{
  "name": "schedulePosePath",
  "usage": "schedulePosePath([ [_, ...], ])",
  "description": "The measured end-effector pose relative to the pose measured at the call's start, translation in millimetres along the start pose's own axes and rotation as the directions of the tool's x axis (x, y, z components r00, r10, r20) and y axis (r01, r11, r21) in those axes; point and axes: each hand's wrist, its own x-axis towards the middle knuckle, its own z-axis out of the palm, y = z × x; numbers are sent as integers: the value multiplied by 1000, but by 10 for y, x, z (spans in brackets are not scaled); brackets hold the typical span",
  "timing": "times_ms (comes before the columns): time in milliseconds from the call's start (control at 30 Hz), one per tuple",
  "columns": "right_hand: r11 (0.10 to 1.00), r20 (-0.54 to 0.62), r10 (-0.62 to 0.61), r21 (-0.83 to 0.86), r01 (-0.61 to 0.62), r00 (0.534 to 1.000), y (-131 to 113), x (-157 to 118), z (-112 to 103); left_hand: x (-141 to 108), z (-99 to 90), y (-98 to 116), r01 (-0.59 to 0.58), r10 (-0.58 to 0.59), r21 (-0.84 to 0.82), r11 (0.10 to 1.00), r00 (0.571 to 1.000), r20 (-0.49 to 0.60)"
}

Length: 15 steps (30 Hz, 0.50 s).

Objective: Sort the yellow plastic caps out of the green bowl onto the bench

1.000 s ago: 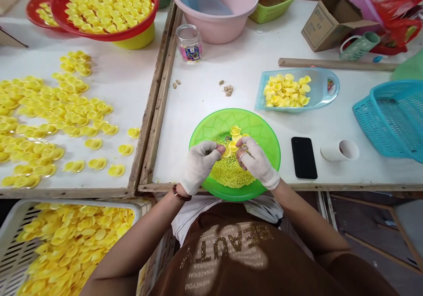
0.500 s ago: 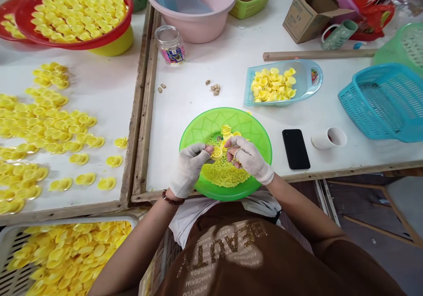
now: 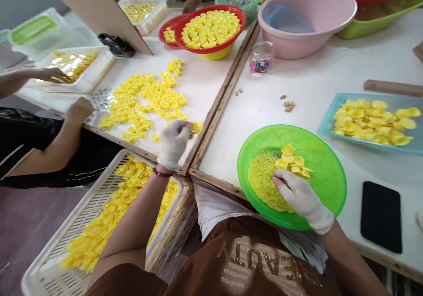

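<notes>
Yellow cap [image 3: 197, 127] pinched at the fingertips of the white-gloved left grip [image 3: 173, 145], closed tightly on it, out over the near corner of the left surface [image 3: 201, 78], just beside the wooden rail [image 3: 218, 98]; round, so no clear long axis, its open side hidden behind the glove; loose yellow caps [image 3: 142, 98] spread across that surface; white-gloved right grip [image 3: 302, 201] curled and partly closed at a short row of yellow cups [image 3: 291, 161] in a green plastic basin [image 3: 325, 172], touching a heap of yellow granules [image 3: 264, 181]; any hold there impossible to tell; a co-worker's bare hand [image 3: 78, 110] at the far edge; a white slatted crate [image 3: 99, 216] heaped with caps below the near edge.
</notes>
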Motion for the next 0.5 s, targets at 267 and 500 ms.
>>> schedulePosePath([
  [267, 985, 63, -37, -168, 47, 997, -62, 17, 78, 1036, -876, -947, 216, -110, 541, 813, 969, -221],
  [500, 919, 78, -124, -366, 144, 989, 1, -42, 74, 1234, -843, -1166, 269, -249, 580, 769, 962, -116],
])
